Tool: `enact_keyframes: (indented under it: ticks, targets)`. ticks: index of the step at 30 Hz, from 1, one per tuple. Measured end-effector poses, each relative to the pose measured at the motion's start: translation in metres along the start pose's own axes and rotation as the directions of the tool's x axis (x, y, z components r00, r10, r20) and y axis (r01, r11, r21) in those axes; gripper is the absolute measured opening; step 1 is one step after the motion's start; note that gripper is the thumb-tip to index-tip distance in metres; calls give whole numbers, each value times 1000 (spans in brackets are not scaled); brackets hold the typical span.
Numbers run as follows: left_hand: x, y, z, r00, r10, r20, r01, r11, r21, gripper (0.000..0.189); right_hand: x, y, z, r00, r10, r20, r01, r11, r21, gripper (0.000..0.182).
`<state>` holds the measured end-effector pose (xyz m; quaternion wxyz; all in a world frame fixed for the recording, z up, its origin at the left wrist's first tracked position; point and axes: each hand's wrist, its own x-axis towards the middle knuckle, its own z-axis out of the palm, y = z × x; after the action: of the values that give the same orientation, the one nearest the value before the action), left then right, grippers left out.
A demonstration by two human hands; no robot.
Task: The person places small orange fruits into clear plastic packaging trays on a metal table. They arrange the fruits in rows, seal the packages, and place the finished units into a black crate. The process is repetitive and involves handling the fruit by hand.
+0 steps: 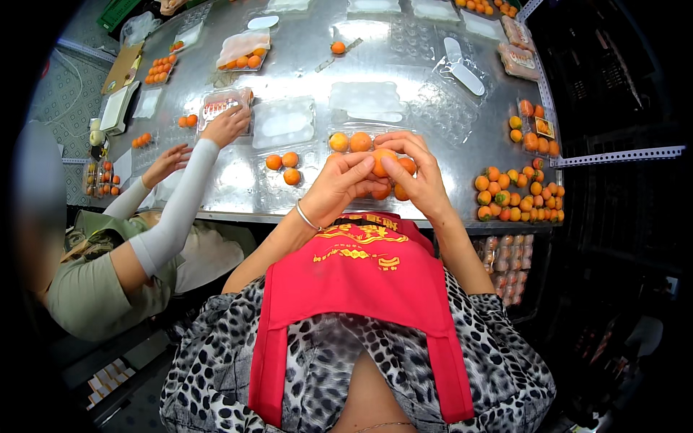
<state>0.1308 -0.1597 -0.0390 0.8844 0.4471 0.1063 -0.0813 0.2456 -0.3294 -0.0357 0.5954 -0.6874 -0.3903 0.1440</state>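
Between my left hand [344, 178] and my right hand [414, 165], the fingertips of both grip one orange persimmon [382, 162]. Below and around it, more persimmons [360, 142] lie in a clear plastic tray, partly covered by my hands. A white moulded sheet [365, 97] in clear plastic lies just beyond the tray. Left of my left hand, three loose persimmons [291, 176] rest on clear plastic. Many loose persimmons [514, 195], some with green calyxes, are piled at the table's right corner.
A co-worker's hands [230, 125] in grey sleeves are at the left, one on a labelled clear pack [216, 108]. The metal table [303, 54] also bears stacked clear trays [444, 111], a white scale [116, 111] and filled packs [538, 127] along its right edge.
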Motion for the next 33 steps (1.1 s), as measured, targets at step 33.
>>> enact_keyframes:
  ticks: [33]
  targets:
    - [2,2,11,835,545,-77,-389,682,619,69,-14,2,19,900,431,-56,-352,798,489,31]
